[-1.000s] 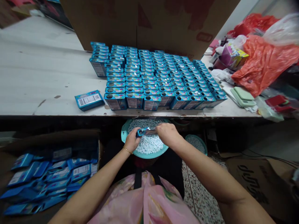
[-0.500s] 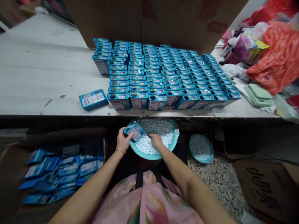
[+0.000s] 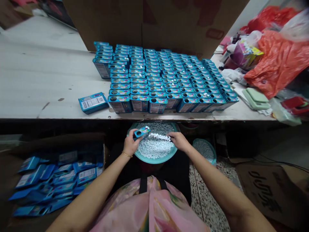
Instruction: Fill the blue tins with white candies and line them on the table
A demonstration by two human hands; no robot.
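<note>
"Where's the box?"
"On my feed the blue box [image 3: 142, 132] is over the basin [image 3: 154, 161], the left hand [image 3: 130, 144] wrapped round its left end."
"Right hand [image 3: 179, 141]?"
"Pinching what I take for a narrow scoop, hidden under white pellets [image 3: 159, 137]."
"Handling?"
"Probably light, crushable card. I'd hold 2 opposite sides gently, clear of the hole."
</note>
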